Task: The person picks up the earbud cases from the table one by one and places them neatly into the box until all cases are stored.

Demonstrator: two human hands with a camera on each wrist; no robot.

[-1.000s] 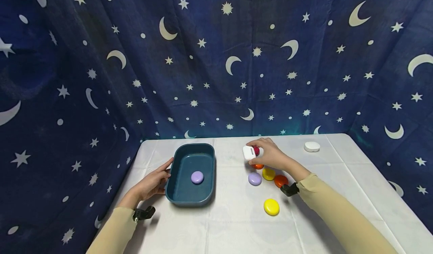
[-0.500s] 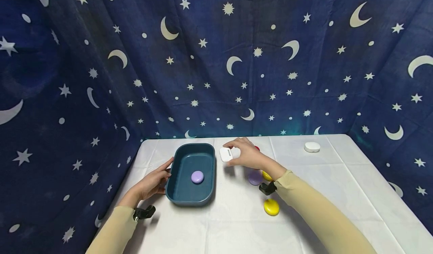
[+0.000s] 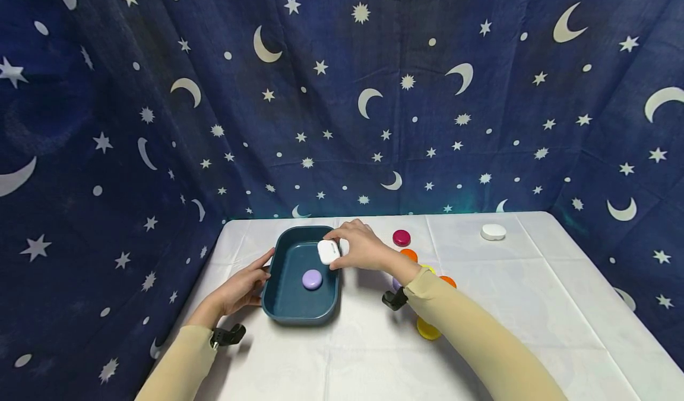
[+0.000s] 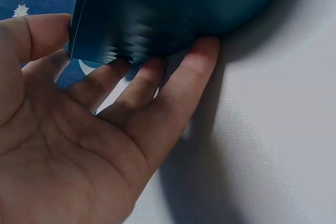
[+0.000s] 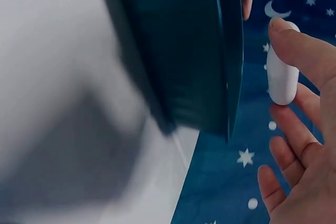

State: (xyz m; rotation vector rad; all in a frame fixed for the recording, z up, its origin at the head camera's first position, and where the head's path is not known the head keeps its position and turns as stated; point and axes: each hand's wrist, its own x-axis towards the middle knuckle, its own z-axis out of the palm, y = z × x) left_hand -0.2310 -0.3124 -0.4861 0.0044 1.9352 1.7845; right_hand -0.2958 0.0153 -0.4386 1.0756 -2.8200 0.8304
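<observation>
My right hand (image 3: 359, 249) pinches a small white rounded case (image 3: 328, 252) between thumb and fingers. The case has a dark slot mark on its face and is held above the right rim of the dark teal rectangular container (image 3: 299, 234). Seen edge-on in the right wrist view, the case (image 5: 283, 72) is a smooth white oval beyond the container's rim. A lilac disc (image 3: 312, 280) lies inside on the floor of the container. At the container's left side, my left hand (image 3: 240, 287) rests extended fingers (image 4: 181, 85) against the outer wall.
Right of the container lie a dark red disc (image 3: 402, 238), an orange disc (image 3: 409, 255) and, partly behind my right forearm, several more coloured discs. A white oval object (image 3: 493, 231) sits at the back right. A star-patterned cloth (image 3: 342, 122) hangs behind the table (image 3: 299, 365).
My right hand has carried the white case leftward from over the discs to the container's right rim. The dark red disc has come into full view. My left hand has stayed put.
</observation>
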